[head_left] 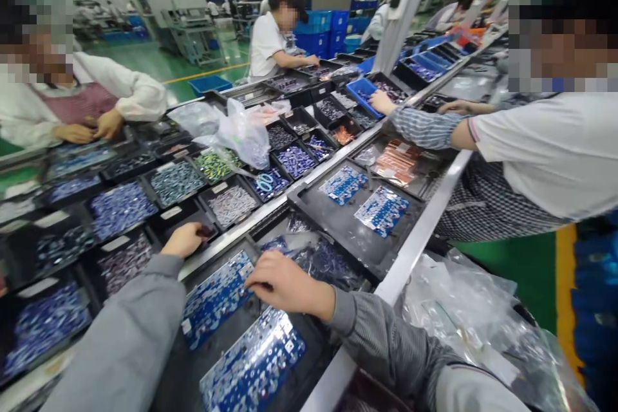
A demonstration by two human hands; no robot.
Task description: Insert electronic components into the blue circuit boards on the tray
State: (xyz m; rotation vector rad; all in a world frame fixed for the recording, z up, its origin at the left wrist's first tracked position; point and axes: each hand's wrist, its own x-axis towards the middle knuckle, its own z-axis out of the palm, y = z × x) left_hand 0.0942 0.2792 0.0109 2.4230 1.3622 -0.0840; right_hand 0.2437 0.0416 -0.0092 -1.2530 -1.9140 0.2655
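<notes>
My left hand (185,240) reaches over the front rail to a dark bin (167,226), its fingers curled at the bin's near right corner; whatever is between them is hidden. My right hand (284,283) hovers or rests at the right end of a blue circuit board (212,306), thumb and fingers pinched together. Any part in that pinch is too small to make out. A second blue circuit board (255,360) lies nearer to me, below my right hand. Both boards sit on a black tray (178,367).
Black bins of small components, such as purple ones (120,209) and grey ones (232,206), line the far side beyond a metal rail (270,209). Another tray (333,222) holds two boards. Plastic bags (463,309) hang at right. Co-workers sit opposite and at my right (545,148).
</notes>
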